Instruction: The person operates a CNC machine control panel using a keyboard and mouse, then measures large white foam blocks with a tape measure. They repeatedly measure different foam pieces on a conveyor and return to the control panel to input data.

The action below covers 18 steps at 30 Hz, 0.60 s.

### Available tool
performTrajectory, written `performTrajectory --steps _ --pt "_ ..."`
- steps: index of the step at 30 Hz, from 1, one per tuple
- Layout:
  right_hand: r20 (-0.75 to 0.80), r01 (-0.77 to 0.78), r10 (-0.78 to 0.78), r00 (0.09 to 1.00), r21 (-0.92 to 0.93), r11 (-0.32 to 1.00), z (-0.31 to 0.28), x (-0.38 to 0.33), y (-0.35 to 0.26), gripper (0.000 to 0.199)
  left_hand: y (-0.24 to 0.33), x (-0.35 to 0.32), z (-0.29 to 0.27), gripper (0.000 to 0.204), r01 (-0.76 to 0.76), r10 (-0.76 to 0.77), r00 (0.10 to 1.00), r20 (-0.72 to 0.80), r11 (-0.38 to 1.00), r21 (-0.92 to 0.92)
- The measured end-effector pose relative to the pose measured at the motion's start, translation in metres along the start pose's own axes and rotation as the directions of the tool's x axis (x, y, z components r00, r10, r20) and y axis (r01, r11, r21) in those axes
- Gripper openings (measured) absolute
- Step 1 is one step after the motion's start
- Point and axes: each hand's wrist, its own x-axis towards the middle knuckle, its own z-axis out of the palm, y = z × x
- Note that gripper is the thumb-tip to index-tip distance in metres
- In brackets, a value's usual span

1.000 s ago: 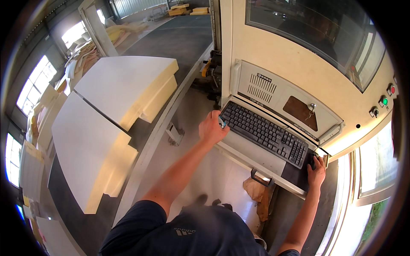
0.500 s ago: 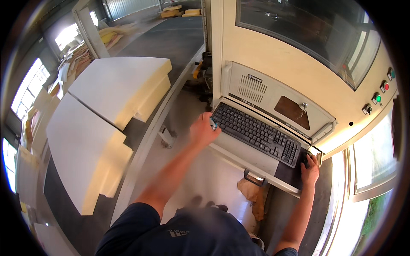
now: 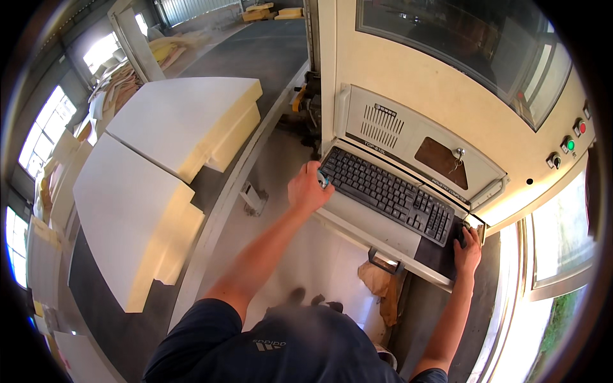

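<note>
A black keyboard lies on the pulled-out drawer of a cream machine cabinet. My left hand rests at the keyboard's left end, fingers curled round a small blue and white object whose kind I cannot make out. At the drawer's right end, my right hand is closed over a black computer mouse, mostly covered by the fingers. The mouse sits on a dark pad beside the number keys.
Two large pale foam blocks lie on a dark table at the left. Above the drawer is a panel with keys in its lock. Buttons and a dark window are on the cabinet. Brown material hangs below.
The whole view has shifted slightly, moving the cabinet and drawer a little to the right. Both hands keep their places at the drawer's two ends.
</note>
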Motion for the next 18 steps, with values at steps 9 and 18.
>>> performTrajectory --steps 9,18 --pt "-0.01 0.011 -0.012 1.0 -0.007 1.0 0.0014 -0.0002 0.0022 0.051 -0.0019 0.0009 0.0023 0.054 -0.009 0.009 1.0 -0.016 1.0 0.004" --pt "0.003 -0.001 0.001 1.0 -0.008 1.0 -0.0005 0.0004 0.0015 0.052 0.0001 0.0022 -0.0007 0.055 0.005 -0.005 1.0 0.02 1.0 0.019"
